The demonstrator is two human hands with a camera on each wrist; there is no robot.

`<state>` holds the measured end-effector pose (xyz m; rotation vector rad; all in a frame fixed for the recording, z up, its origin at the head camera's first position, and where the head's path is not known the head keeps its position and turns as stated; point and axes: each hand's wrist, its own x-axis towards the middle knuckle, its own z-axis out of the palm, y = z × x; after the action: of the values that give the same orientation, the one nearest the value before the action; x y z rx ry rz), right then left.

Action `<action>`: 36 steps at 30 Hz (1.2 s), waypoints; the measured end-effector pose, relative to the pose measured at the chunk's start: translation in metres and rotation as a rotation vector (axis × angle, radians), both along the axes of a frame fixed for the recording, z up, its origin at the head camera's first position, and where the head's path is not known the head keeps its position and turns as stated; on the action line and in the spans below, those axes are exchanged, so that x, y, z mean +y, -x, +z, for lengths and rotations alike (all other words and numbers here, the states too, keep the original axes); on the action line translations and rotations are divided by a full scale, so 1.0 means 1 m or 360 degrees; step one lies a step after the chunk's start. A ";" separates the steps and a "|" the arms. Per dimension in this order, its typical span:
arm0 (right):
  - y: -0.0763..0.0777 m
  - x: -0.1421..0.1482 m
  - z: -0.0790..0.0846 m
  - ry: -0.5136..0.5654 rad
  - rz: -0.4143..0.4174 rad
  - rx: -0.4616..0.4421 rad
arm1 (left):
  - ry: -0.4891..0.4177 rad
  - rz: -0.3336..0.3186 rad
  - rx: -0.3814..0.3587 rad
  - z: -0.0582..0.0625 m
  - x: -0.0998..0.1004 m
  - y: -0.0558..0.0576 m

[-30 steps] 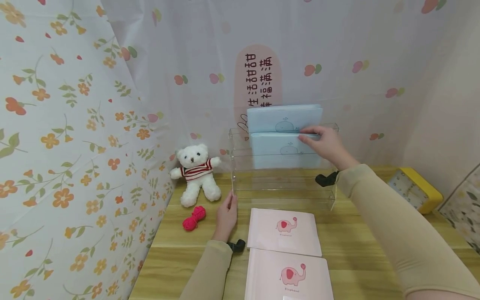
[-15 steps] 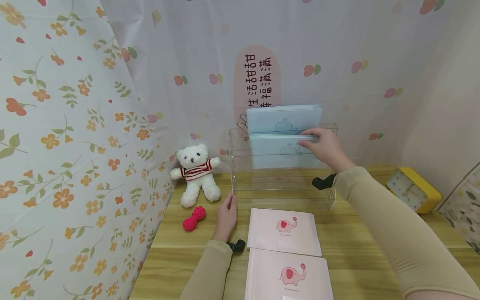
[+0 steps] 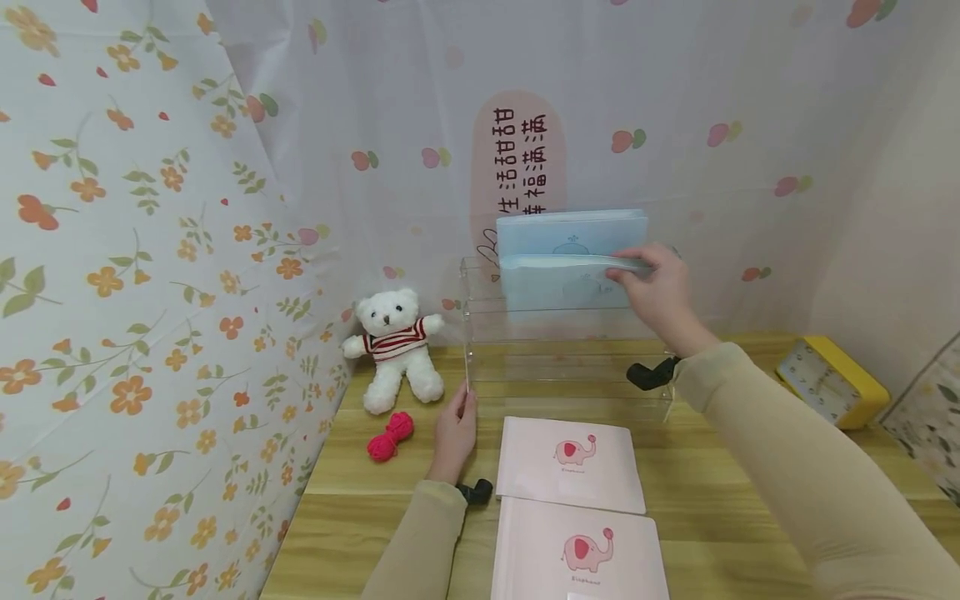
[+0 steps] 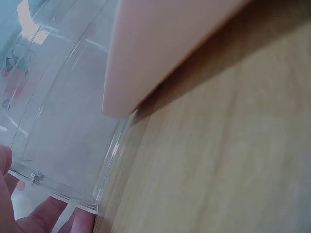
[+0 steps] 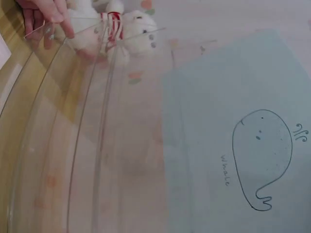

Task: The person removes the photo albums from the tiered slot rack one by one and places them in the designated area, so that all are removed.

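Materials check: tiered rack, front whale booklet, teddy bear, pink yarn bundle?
Tiered rack: likely clear acrylic, glossy; see-through panels, glinting edges.
Front whale booklet: smooth pale-blue cover with fine line print; card or thin plastic, can't tell which.
Teddy bear: probably synthetic plush, matte; fuzzy white pile.
Pink yarn bundle: seemingly matte yarn, fibre unclear; wound, strand-like texture.

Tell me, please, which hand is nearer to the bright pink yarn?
The left hand: in the head view, it is just right of the bright pink yarn, gripping the clear rack. The right hand is farther away, up and right, pinching a blue notebook.
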<state>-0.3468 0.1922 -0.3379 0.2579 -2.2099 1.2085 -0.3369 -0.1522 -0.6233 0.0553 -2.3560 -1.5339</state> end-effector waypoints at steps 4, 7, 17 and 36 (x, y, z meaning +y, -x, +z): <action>-0.011 0.003 0.005 0.0064 -0.0006 0.0218 | -0.0030 -0.0001 -0.0057 -0.005 -0.001 0.005; -0.021 0.010 0.007 0.0124 -0.0054 0.0309 | -0.0023 0.0001 -0.0056 -0.006 -0.001 0.006; -0.054 0.061 -0.012 0.0367 -0.0389 0.0310 | 0.0059 0.0025 0.0087 0.011 0.003 -0.010; -0.145 0.134 -0.082 0.0901 -0.0984 0.0168 | 0.0007 0.0001 0.0053 -0.002 0.001 -0.001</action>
<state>-0.2018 0.3262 -0.4198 -0.5375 -1.5813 1.3395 -0.3361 -0.1514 -0.6256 0.0287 -2.3331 -1.5177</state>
